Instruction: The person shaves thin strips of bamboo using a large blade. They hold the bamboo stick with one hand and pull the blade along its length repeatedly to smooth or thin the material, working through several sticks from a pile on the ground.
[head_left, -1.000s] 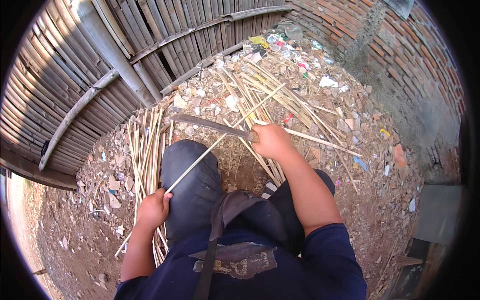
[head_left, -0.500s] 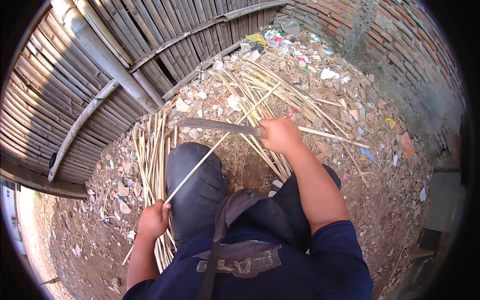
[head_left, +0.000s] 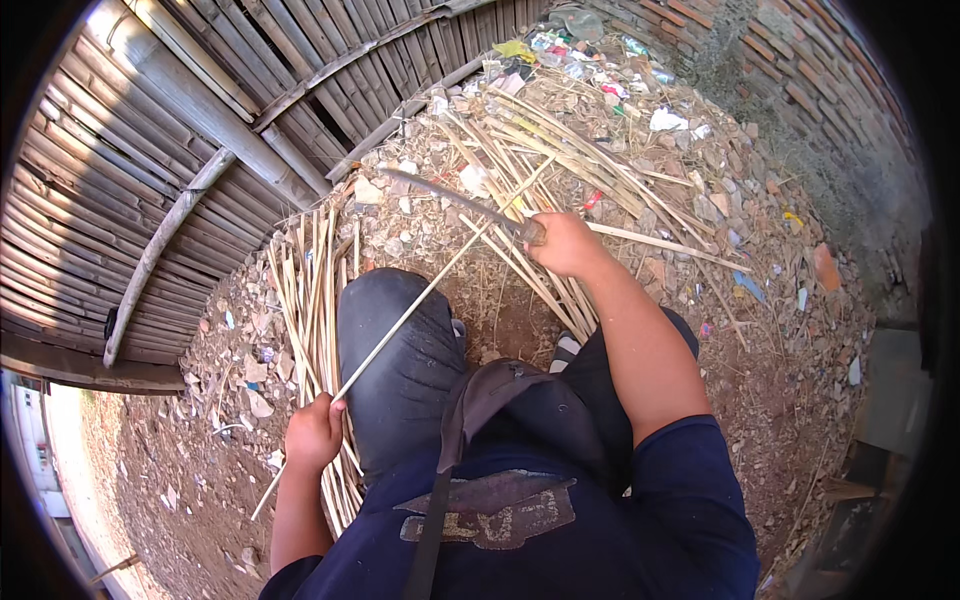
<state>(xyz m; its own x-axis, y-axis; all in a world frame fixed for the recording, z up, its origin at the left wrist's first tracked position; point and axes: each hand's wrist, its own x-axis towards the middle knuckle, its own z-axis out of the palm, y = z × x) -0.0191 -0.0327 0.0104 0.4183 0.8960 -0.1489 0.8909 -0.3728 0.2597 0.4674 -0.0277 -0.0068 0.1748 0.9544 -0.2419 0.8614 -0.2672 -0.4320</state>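
My left hand (head_left: 314, 432) is closed around a long, thin bamboo strip (head_left: 405, 315), down beside my left knee. The strip slants up and to the right across that knee, and its far part crosses the blade. In my right hand (head_left: 562, 245) is the handle of a machete (head_left: 450, 194), with the long dark blade pointing to the upper left. Whether blade and strip touch, I cannot tell. Beside my left leg lies a bundle of pale bamboo strips (head_left: 310, 310). More split bamboo (head_left: 570, 165) lies in a loose pile beyond my right hand.
A bamboo-slat wall (head_left: 110, 220) curves along the left, and a brick wall (head_left: 800, 80) stands at the far right. Stones and plastic litter (head_left: 585, 70) cover the far ground. A grey panel (head_left: 893, 385) stands at the right edge.
The machete's blade has tilted, its tip rising, and my right hand has lifted slightly. My left hand keeps its hold on the bamboo strip. The whole view has shifted a little.
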